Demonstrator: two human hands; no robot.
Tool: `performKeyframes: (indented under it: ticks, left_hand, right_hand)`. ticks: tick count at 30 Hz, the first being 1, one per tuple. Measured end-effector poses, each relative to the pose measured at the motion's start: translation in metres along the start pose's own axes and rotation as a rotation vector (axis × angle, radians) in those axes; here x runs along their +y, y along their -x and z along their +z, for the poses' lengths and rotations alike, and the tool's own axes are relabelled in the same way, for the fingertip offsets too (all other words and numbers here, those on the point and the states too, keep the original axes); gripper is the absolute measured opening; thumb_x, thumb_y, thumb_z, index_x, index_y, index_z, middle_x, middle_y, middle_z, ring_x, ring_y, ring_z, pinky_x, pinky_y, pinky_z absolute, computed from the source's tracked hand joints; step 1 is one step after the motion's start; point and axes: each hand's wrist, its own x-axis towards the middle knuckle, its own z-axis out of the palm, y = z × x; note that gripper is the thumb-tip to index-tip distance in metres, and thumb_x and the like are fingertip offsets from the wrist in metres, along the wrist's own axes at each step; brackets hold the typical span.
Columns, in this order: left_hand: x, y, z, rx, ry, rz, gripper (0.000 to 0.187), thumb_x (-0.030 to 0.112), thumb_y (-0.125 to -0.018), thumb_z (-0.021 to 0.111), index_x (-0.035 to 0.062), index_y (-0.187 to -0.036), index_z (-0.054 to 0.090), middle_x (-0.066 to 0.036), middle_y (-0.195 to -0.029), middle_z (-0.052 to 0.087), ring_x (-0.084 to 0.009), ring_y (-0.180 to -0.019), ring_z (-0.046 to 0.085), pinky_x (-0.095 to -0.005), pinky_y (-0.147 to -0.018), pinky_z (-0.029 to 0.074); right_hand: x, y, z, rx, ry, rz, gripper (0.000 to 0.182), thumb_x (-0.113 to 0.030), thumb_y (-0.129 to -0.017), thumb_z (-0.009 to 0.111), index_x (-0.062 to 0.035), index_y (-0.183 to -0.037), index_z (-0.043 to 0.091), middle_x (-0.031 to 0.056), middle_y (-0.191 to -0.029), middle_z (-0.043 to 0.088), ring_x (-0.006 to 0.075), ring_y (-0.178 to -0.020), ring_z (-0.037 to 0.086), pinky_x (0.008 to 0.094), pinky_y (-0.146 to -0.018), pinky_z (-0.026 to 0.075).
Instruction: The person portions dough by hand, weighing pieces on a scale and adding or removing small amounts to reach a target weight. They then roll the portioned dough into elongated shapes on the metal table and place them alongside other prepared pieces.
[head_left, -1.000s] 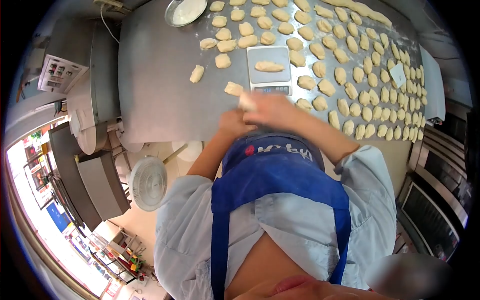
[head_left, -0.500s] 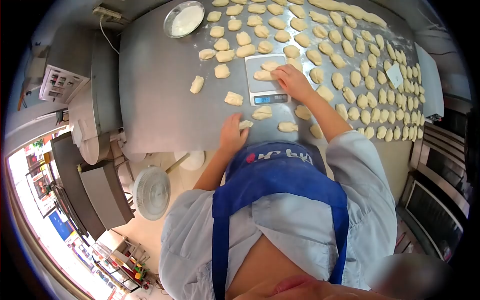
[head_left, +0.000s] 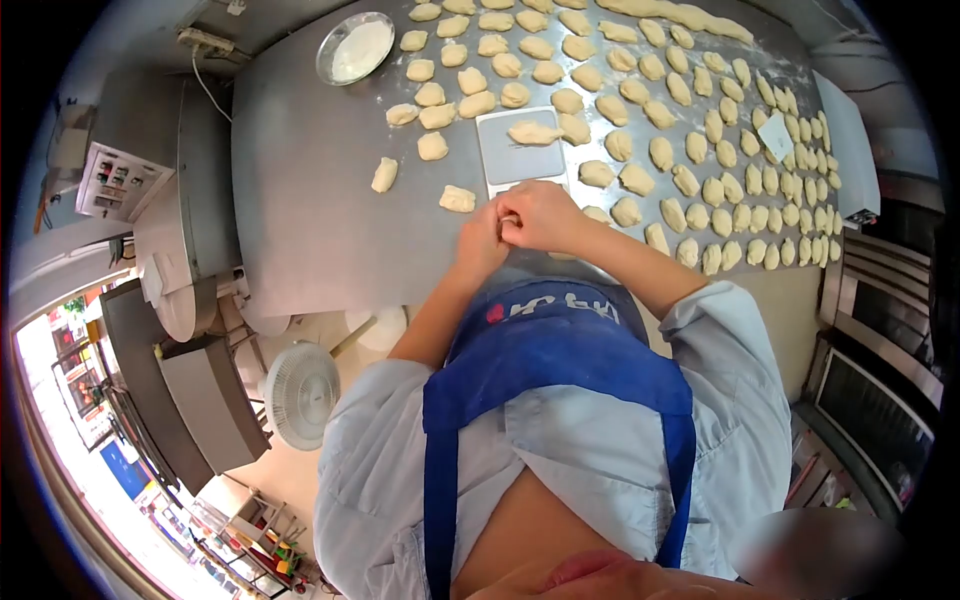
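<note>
My left hand [head_left: 482, 240] and my right hand [head_left: 543, 216] meet just in front of a small digital scale [head_left: 520, 168]. Their fingers are curled in and pressed together around a small piece of dough, which they hide almost wholly. On the scale's square plate lies one elongated piece of dough [head_left: 535, 132]. The hands cover the scale's display and front edge. Left of the scale, a single dough piece [head_left: 457, 199] rests on the metal table [head_left: 330, 220], close to my left hand.
Many dough pieces [head_left: 661, 153] stand in rows across the table's right side and back. A long dough roll [head_left: 690, 15] lies at the far edge. A bowl of flour [head_left: 362, 48] sits at the back left. A pale card [head_left: 775, 136] lies among the right-hand pieces.
My right hand has left the scale plate and come toward me to join my left hand, which moved slightly forward. One dough piece now shows on the plate instead of two.
</note>
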Motion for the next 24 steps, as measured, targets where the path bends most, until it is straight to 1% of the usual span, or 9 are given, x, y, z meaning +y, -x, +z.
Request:
performKeyframes:
  ticks: [2, 5, 9, 11, 12, 14, 18, 20, 24]
  left_hand:
    - [-0.013, 0.014, -0.001, -0.290, -0.103, -0.137, 0.046, 0.012, -0.081, 0.069, 0.0063, -0.124, 0.054, -0.019, -0.103, 0.067, -0.0400, -0.093, 0.064, -0.0460, -0.080, 0.050]
    - [-0.031, 0.030, -0.005, -0.280, -0.118, 0.026, 0.042, 0.015, -0.081, 0.069, 0.0086, -0.121, 0.057, -0.017, -0.097, 0.068, -0.0408, -0.087, 0.064, -0.0463, -0.077, 0.051]
    - [0.015, 0.032, -0.023, -0.203, -0.036, -0.130, 0.034, 0.022, -0.081, 0.070, 0.0071, -0.111, 0.061, -0.017, -0.094, 0.066, -0.0405, -0.086, 0.063, -0.0489, -0.075, 0.050]
    - [0.010, 0.037, -0.029, -0.427, -0.121, -0.097, 0.037, 0.027, -0.083, 0.071, 0.0056, -0.110, 0.061, -0.017, -0.097, 0.067, -0.0391, -0.089, 0.064, -0.0473, -0.075, 0.051]
    - [0.006, 0.040, -0.031, -0.424, -0.120, -0.105, 0.037, 0.027, -0.083, 0.071, 0.0056, -0.110, 0.061, -0.017, -0.097, 0.067, -0.0391, -0.089, 0.064, -0.0473, -0.075, 0.051]
    - [-0.011, 0.044, -0.031, -0.594, -0.302, 0.083, 0.041, 0.030, -0.086, 0.067, 0.0083, -0.120, 0.059, -0.015, -0.100, 0.068, -0.0380, -0.091, 0.065, -0.0455, -0.077, 0.051]
    - [-0.042, 0.053, -0.023, -0.619, -0.436, -0.025, 0.059, 0.045, -0.084, 0.069, 0.0024, -0.122, 0.055, -0.018, -0.097, 0.067, -0.0379, -0.086, 0.064, -0.0444, -0.079, 0.051]
    - [-0.017, 0.037, -0.045, -0.449, -0.422, -0.218, 0.055, 0.039, -0.083, 0.070, 0.0074, -0.125, 0.056, -0.016, -0.100, 0.067, -0.0364, -0.092, 0.063, -0.0445, -0.081, 0.050]
    - [-0.007, 0.037, -0.062, -0.266, -0.574, -0.272, 0.061, 0.042, -0.080, 0.073, 0.0049, -0.125, 0.055, -0.018, -0.107, 0.065, -0.0352, -0.103, 0.060, -0.0434, -0.088, 0.048]
  right_hand:
    - [-0.002, 0.008, -0.003, -0.085, -0.150, 0.211, 0.012, -0.016, -0.072, 0.068, -0.0061, -0.078, 0.067, 0.0114, -0.074, 0.066, 0.0312, -0.068, 0.064, 0.0401, -0.064, 0.052]
    - [-0.008, 0.016, 0.001, -0.152, -0.284, 0.173, 0.019, -0.022, -0.070, 0.071, -0.0052, -0.079, 0.069, 0.0142, -0.073, 0.068, 0.0328, -0.069, 0.066, 0.0409, -0.065, 0.052]
    - [0.000, 0.022, 0.021, -0.228, -0.315, 0.261, 0.020, -0.022, -0.067, 0.074, -0.0060, -0.077, 0.070, 0.0133, -0.070, 0.067, 0.0317, -0.067, 0.066, 0.0395, -0.063, 0.052]
    - [-0.002, 0.025, 0.019, -0.282, -0.390, 0.306, 0.017, -0.020, -0.067, 0.074, -0.0061, -0.075, 0.070, 0.0129, -0.069, 0.067, 0.0298, -0.066, 0.066, 0.0378, -0.062, 0.052]
    - [-0.007, 0.026, 0.018, -0.290, -0.393, 0.304, 0.017, -0.020, -0.067, 0.074, -0.0061, -0.075, 0.070, 0.0129, -0.069, 0.067, 0.0298, -0.066, 0.066, 0.0378, -0.062, 0.052]
    - [-0.019, 0.031, 0.017, -0.256, -0.357, 0.299, 0.016, -0.019, -0.067, 0.073, -0.0061, -0.074, 0.071, 0.0116, -0.070, 0.068, 0.0269, -0.065, 0.066, 0.0362, -0.063, 0.052]
    - [-0.045, 0.040, 0.028, -0.317, -0.489, 0.340, 0.018, -0.020, -0.069, 0.077, -0.0049, -0.078, 0.072, 0.0100, -0.071, 0.070, 0.0207, -0.064, 0.066, 0.0325, -0.062, 0.052]
    - [-0.059, 0.037, 0.020, -0.356, -0.920, 0.496, 0.026, -0.023, -0.072, 0.084, -0.0018, -0.082, 0.073, 0.0079, -0.073, 0.070, 0.0142, -0.065, 0.065, 0.0288, -0.062, 0.051]
    - [-0.012, 0.044, 0.015, -0.056, -0.595, 0.524, 0.035, -0.025, -0.072, 0.087, 0.0019, -0.091, 0.074, 0.0074, -0.075, 0.071, 0.0110, -0.067, 0.064, 0.0260, -0.064, 0.052]
